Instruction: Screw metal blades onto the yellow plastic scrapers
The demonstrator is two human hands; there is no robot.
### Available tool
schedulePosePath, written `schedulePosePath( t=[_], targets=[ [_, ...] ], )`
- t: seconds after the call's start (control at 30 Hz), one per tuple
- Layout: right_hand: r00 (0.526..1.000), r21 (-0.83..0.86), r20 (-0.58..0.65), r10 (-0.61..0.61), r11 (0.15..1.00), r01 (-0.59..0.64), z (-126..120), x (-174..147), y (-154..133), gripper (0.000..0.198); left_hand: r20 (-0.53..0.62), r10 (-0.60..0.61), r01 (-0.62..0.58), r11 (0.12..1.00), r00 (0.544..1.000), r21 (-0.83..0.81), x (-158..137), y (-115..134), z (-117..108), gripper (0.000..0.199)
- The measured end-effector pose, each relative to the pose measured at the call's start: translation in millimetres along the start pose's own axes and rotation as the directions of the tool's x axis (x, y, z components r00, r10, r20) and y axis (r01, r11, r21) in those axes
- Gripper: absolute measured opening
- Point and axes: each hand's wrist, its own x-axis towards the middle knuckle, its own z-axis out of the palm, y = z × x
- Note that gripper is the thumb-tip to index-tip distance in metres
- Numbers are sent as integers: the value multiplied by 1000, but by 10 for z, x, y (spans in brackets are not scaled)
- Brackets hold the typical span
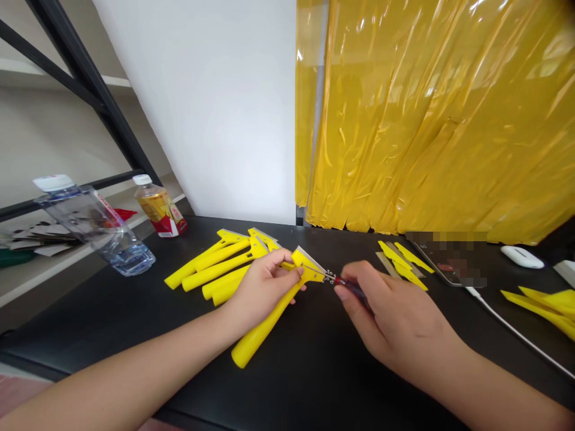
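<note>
My left hand (269, 281) is closed around the head of a yellow scraper (269, 326), whose handle slants down toward me. A metal blade shows along the scraper's upper edge. In my right hand (386, 305) is a screwdriver (353, 288) with a dark red handle, its thin shaft lying across the scraper head near my left thumb. Whether its tip sits in a screw I cannot tell. Just behind the shaft, small screws or nuts (329, 276) lie in a little heap. Several more yellow scrapers (218, 263) lie side by side left of my left hand.
Yellow flat pieces and blades (401, 263) lie beside a phone (442, 263) with a white cable (516, 329). More yellow pieces (545, 305) are at the right edge. A white earphone case (521, 257) sits behind. A water bottle (101, 227) and a drink bottle (160, 209) stand left.
</note>
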Motion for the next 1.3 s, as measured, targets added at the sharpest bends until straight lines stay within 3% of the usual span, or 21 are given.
schedulePosePath(
  t=[0.1, 0.2, 0.4, 0.53, 0.67, 0.77, 0.9, 1.03, 1.1, 1.2, 1.3],
  targets=[
    [999, -10, 7, -33, 999, 33, -1, 10, 10, 9, -7, 10, -10, 1000, 1000, -1, 2, -8, -3, 25],
    [999, -28, 3, -50, 998, 50, 13, -4, 25, 24, -6, 20, -20, 1000, 1000, 8, -8, -12, -6, 25],
    [991, 153, 83, 105, 981, -117, 66, -24, 36, 28, -14, 60, -60, 998, 998, 28, -27, -16, -33, 23],
    [993, 121, 93, 75, 989, -87, 86, -12, 30, 17, -16, 65, -64, 997, 998, 42, -6, -21, -47, 23],
    [990, 179, 107, 90, 978, -108, 79, -16, 17, 27, -19, 60, -59, 996, 998, 69, -19, -7, -31, 24],
    [963, 338, 157, 220, 904, -262, 98, -25, 5, 32, -37, 42, -38, 995, 998, 87, -45, 4, -13, 25],
    [884, 493, 271, 381, 734, -467, 151, -28, -1, 43, -50, 58, -52, 992, 997, 116, -58, -2, 1, 24],
    [852, 591, 327, 410, 614, -523, 126, 17, 36, 43, -44, 75, -71, 993, 996, 93, -33, 1, -3, 24],
    [854, 632, 283, 437, 585, -508, 78, 58, 94, 43, -28, 82, -80, 995, 996, 66, 1, 29, -26, 23],
    [852, 756, 89, 515, 522, -394, 2, 118, 251, 48, -26, 81, -80, 995, 996, 59, 89, 104, -125, 25],
    [798, 850, -110, 593, 472, -234, -40, 165, 457, 50, 6, 62, -62, 991, 998, 119, 205, 192, -335, 28]
  ],
)
